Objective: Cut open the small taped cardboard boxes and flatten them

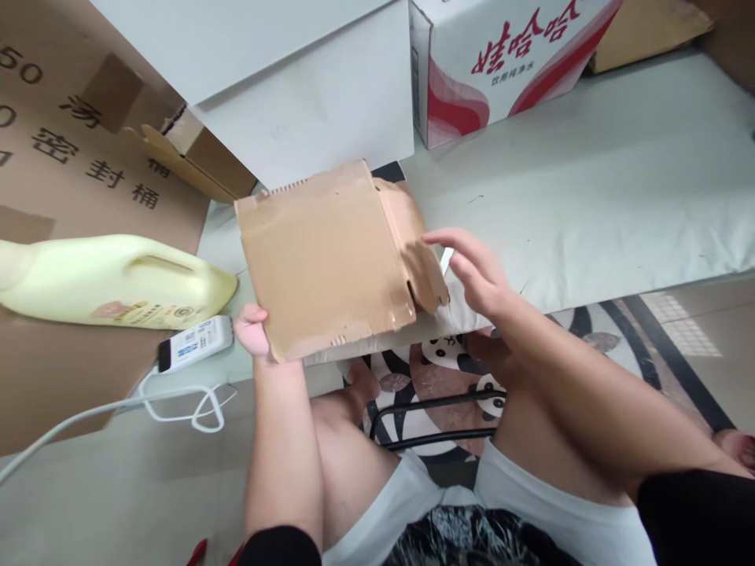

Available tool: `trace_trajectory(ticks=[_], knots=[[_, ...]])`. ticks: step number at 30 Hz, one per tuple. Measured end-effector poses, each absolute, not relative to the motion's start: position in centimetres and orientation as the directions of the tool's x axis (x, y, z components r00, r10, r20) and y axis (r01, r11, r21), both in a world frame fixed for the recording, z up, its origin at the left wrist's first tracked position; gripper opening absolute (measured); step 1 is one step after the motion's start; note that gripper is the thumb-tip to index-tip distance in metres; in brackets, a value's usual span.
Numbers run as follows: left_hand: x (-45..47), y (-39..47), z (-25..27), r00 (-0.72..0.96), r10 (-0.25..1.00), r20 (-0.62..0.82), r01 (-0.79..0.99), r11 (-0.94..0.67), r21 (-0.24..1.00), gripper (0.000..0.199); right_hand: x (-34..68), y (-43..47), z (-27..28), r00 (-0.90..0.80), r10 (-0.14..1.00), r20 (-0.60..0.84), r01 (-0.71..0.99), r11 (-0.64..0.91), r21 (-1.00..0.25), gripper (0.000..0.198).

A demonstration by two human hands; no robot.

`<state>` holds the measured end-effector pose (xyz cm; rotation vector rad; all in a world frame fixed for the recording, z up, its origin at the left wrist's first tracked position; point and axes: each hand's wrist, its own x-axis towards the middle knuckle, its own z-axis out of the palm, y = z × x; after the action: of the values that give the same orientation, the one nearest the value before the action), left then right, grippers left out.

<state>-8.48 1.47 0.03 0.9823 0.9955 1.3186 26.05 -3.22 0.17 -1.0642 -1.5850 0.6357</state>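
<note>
A brown cardboard box [318, 259] is held tilted above the front edge of the pale-covered table. My left hand [253, 330] grips its lower left corner, thumb on the near face and the other fingers hidden behind it. On the right side of the box, a creased end flap [406, 228] sticks out. My right hand [472, 271] is beside that flap, fingers stretched out and apart, with the index fingertip at the flap's edge; whether it presses on it I cannot tell. A small white strip shows behind the right fingers.
At left lie a yellow detergent bottle [118, 279] and a white power adapter [197, 343] with a cable [200, 393]. Large cartons stand behind: a brown one [35, 181], a white one [312, 110], and a red-and-white water carton [460, 79]. A panda-patterned mat [395, 369] lies below.
</note>
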Motion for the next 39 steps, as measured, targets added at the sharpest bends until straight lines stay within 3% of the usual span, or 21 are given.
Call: trace_trajectory(ticks=[3,5,11,15,18,23,26,29,31,33,35,37,39], knots=[[-10.4,1.2,-0.9,0.002,0.992,-0.124,-0.299,0.119,0.947,0.055,27.0,-3.1,0.5,0.259,0.874,0.41,0.249,0.35,-0.903,0.041],[-11.0,0.9,-1.3,0.06,0.987,-0.147,-0.297,0.159,0.941,0.06,27.6,-2.9,0.3,0.276,0.89,0.363,0.209,0.313,-0.927,0.044],[-9.6,0.4,-0.9,0.224,0.955,-0.196,-0.369,0.269,0.89,0.064,28.4,-2.6,-0.4,0.036,0.986,0.164,0.221,0.152,-0.963,0.061],[-9.2,-0.1,-0.1,0.299,0.911,-0.284,-0.457,0.398,0.796,0.07,28.8,-2.6,0.0,-0.196,0.968,0.154,0.076,0.171,-0.982,0.067],[-9.5,-0.5,0.3,0.331,0.888,-0.319,-0.501,0.452,0.738,0.078,29.2,-2.7,0.2,-0.277,0.952,0.132,0.043,0.15,-0.988,0.067],[-9.5,-0.3,0.9,0.311,0.886,-0.345,-0.529,0.463,0.711,0.082,29.9,-2.8,-0.3,-0.129,0.965,0.23,0.199,0.252,-0.947,0.066],[-9.2,0.1,1.4,0.273,0.868,-0.414,-0.505,0.496,0.706,0.083,30.0,-2.6,-0.7,-0.033,0.945,0.326,0.413,0.31,-0.857,0.058],[-8.8,0.5,1.7,0.175,0.88,-0.442,-0.493,0.467,0.734,0.08,30.0,-2.0,-1.1,0.17,0.898,0.406,0.636,0.215,-0.741,0.058],[-8.5,0.7,1.7,0.099,0.899,-0.427,-0.485,0.419,0.768,0.078,29.9,-1.7,-1.4,0.311,0.861,0.402,0.656,0.112,-0.747,0.063],[-8.0,0.9,1.6,0.032,0.931,-0.364,-0.48,0.334,0.811,0.074,29.6,-1.5,-1.6,0.381,0.876,0.297,0.554,0.041,-0.832,0.068],[-7.4,1.1,1.4,-0.026,0.961,-0.274,-0.471,0.23,0.851,0.07,29.1,-1.5,-1.4,0.361,0.927,0.102,0.349,-0.033,-0.937,0.069],[-6.9,1.2,1.3,-0.058,0.976,-0.208,-0.457,0.16,0.875,0.066,28.4,-1.8,-0.7,0.26,0.959,-0.115,0.068,-0.137,-0.988,0.062],[-6.7,1.3,1.3,-0.046,0.978,-0.203,-0.445,0.162,0.881,0.063,27.8,-2.2,0.2,0.12,0.946,-0.302,-0.186,-0.277,-0.943,0.046]])
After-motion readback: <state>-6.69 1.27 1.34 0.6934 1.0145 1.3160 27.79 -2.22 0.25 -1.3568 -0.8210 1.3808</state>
